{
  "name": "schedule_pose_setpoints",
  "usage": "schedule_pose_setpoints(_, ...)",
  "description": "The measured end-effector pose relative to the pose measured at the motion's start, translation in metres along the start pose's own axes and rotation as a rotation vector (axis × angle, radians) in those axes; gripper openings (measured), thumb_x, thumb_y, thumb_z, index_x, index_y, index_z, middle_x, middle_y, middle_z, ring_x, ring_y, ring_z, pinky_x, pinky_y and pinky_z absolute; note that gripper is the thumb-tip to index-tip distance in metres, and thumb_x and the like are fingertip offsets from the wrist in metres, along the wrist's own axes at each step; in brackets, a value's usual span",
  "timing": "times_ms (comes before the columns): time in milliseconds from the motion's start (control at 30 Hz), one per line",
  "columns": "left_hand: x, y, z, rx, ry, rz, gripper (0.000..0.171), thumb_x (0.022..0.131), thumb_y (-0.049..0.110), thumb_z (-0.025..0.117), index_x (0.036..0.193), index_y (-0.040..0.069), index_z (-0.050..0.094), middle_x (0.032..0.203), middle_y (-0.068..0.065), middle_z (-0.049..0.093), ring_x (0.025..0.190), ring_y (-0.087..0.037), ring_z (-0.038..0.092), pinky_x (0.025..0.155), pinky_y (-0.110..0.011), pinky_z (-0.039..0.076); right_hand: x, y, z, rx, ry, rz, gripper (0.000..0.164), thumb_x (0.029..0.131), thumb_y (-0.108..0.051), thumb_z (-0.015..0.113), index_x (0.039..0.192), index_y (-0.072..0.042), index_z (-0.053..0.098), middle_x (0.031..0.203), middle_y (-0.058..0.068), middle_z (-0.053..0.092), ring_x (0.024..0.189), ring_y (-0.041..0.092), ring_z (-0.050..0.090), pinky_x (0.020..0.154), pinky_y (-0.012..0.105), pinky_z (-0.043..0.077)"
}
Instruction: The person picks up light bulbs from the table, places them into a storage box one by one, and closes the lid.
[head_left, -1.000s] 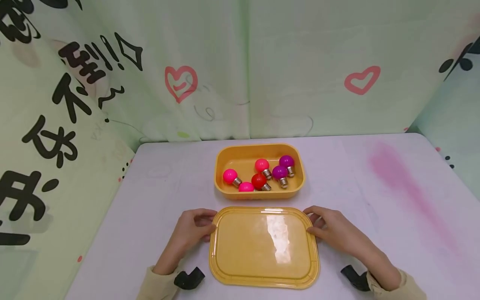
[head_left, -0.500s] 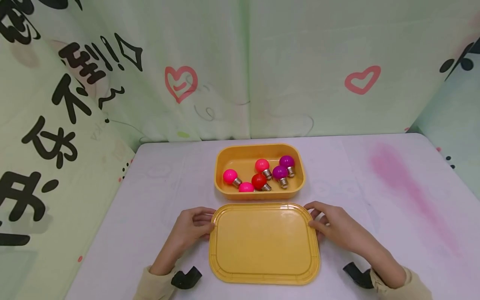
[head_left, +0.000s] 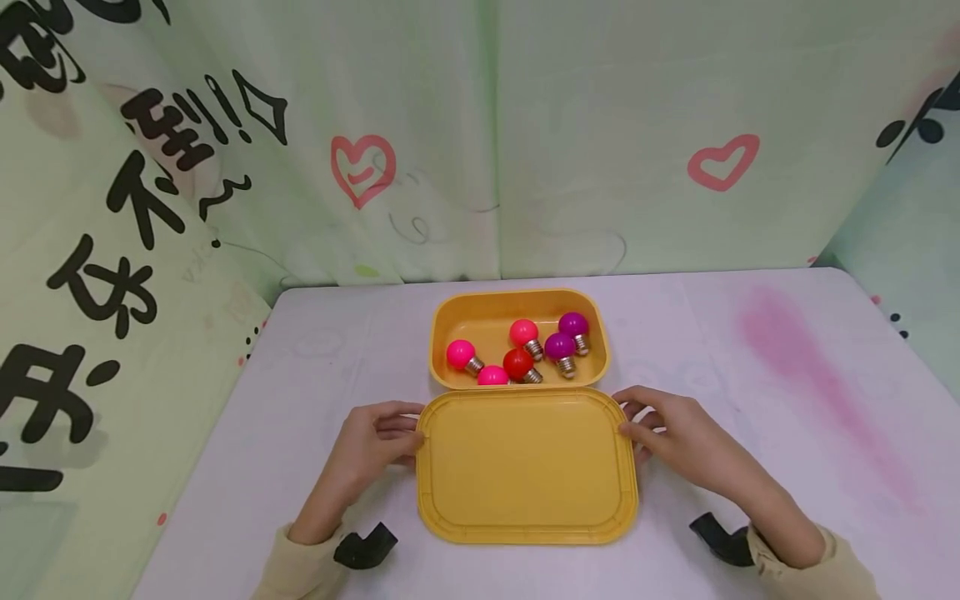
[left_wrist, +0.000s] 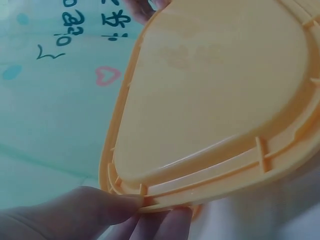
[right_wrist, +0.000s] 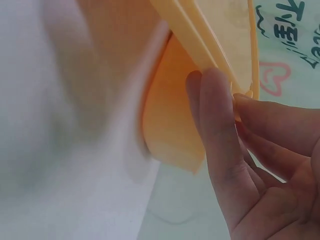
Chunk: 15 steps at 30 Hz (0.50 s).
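Observation:
Both hands hold a yellow plastic lid (head_left: 527,467) level between them, in front of a yellow box (head_left: 480,310). My left hand (head_left: 369,442) pinches its left edge near the far corner, thumb on top and fingers beneath. On the other side my right hand (head_left: 667,429) pinches the right edge the same way. The lid's far edge overlaps the box's near wall in the head view. Inside the box lie several bulbs with metal screw bases: a red bulb (head_left: 517,363), pink bulbs (head_left: 460,354) and purple bulbs (head_left: 559,345). The left wrist view shows the lid's ribbed rim (left_wrist: 260,155).
The box stands on a white table (head_left: 337,350) with a pink smear on its right side. Behind and to the left hangs a pale green curtain (head_left: 585,167) with hearts and black writing. Black straps (head_left: 365,546) show near both sleeves.
Both hands have carried the lid away from me, up to the near side of the box. The bright glare on it is gone. The box and bulbs stay put.

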<state>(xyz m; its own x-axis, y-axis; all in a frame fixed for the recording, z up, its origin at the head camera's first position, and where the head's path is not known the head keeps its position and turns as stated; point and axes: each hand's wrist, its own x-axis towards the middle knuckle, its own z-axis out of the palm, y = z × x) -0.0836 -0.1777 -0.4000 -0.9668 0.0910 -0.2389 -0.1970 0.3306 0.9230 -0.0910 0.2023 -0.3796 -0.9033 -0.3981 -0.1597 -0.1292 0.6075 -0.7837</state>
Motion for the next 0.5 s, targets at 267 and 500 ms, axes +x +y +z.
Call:
schedule_pose_setpoints(267,-0.006,0.015,-0.013,-0.020,0.024,0.069,0.038,0.087,-0.001,0.073,0.124,-0.003,0.067,0.104,-0.021,0.072,0.084,-0.024,0.073,0.065,-0.036,0.063,0.000,-0.010,-0.011,0.026,0.055,-0.084,0.031,0.094,-0.003,0.065,0.124,0.005,0.060,0.103,0.013,0.067,0.082,0.015,0.070,0.062,0.028,0.061)
schedule_pose_setpoints(500,-0.007,0.028,-0.018,-0.009,0.059,0.128,0.037,0.086,0.001,0.074,0.122,0.000,0.069,0.106,-0.020,0.072,0.086,-0.023,0.073,0.064,-0.036,0.063,-0.001,-0.017,-0.020,0.013,0.110,-0.121,0.029,0.094,-0.007,0.066,0.122,0.001,0.062,0.110,0.015,0.068,0.084,0.014,0.070,0.063,0.027,0.061)
